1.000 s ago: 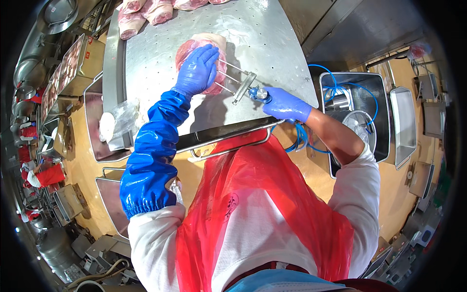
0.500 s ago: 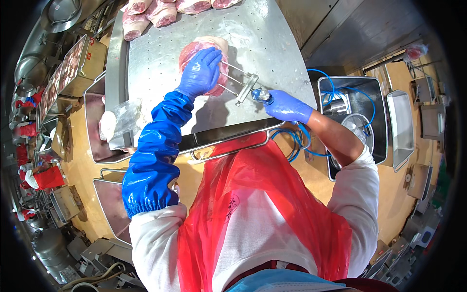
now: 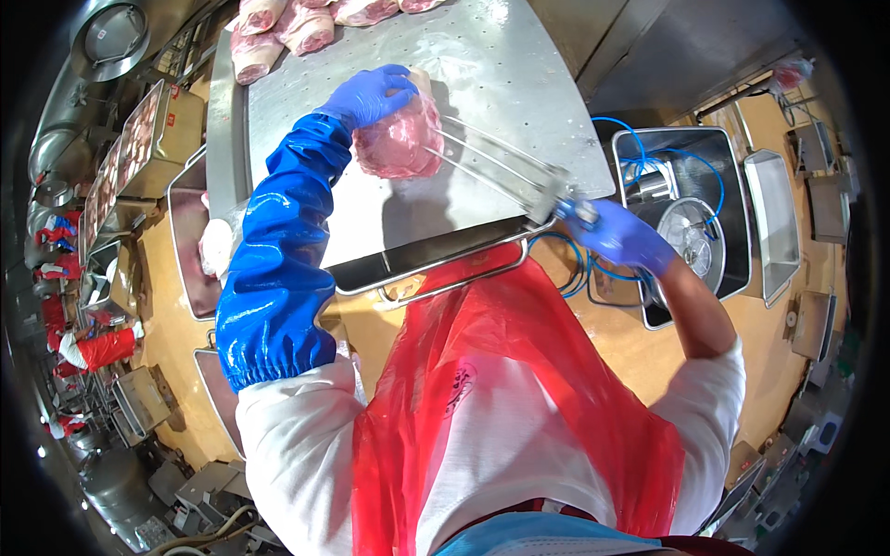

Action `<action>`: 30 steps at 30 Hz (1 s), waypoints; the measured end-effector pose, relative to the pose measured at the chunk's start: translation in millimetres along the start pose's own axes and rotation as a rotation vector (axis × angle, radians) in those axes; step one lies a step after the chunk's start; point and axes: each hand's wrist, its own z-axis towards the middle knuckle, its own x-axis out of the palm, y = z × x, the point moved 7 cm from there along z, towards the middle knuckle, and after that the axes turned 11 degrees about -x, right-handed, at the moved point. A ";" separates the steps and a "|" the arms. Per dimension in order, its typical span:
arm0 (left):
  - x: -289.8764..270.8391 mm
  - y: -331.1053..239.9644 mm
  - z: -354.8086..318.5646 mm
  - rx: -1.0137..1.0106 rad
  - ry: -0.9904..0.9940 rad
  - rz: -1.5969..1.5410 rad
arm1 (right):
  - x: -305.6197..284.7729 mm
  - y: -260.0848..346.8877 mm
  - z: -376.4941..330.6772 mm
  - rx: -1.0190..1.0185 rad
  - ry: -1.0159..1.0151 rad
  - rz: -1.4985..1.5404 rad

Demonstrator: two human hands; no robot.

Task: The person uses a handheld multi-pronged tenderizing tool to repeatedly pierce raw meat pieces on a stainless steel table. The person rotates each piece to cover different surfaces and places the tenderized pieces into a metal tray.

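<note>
Your blue-gloved left hand (image 3: 375, 95) grasps the far side of the raw, pink, rounded meat joint (image 3: 400, 144) on the perforated steel desk (image 3: 491, 79); your blue-gloved right hand (image 3: 628, 239) clenches the multi-needled steel tool (image 3: 549, 193). Probably heavy, soft, slippery: hold broadly there, palm-down.

Red-clad co-worker (image 3: 104, 349) and tan floor (image 3: 181, 375)

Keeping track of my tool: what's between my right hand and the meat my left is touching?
The head view shows the metal crossbar and long thin prongs of your tool between your right hand and the meat.
</note>
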 end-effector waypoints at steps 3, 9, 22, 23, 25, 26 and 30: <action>-11.9 31.1 -18.0 0.096 -0.110 0.058 | 10.3 -8.5 -55.7 -0.121 -0.085 0.284; -28.5 127.5 -72.9 -0.452 0.291 -0.239 | 31.2 12.1 -78.8 -0.141 -0.138 0.258; 30.7 75.5 -140.4 -0.684 0.135 -1.241 | 63.7 45.0 9.4 -0.081 0.007 0.160; 24.9 72.3 -138.4 -0.510 0.054 -1.068 | 67.2 40.2 10.9 -0.099 -0.007 0.173; 17.7 47.0 -146.8 -0.390 -0.074 -0.852 | 70.0 34.3 10.7 -0.062 -0.004 0.162; 13.7 32.5 -150.4 -0.326 -0.134 -0.738 | 70.1 33.9 15.2 -0.016 0.013 0.134; 16.0 0.2 -159.8 -0.515 -0.409 -0.199 | 79.3 11.7 26.7 -0.023 0.041 0.040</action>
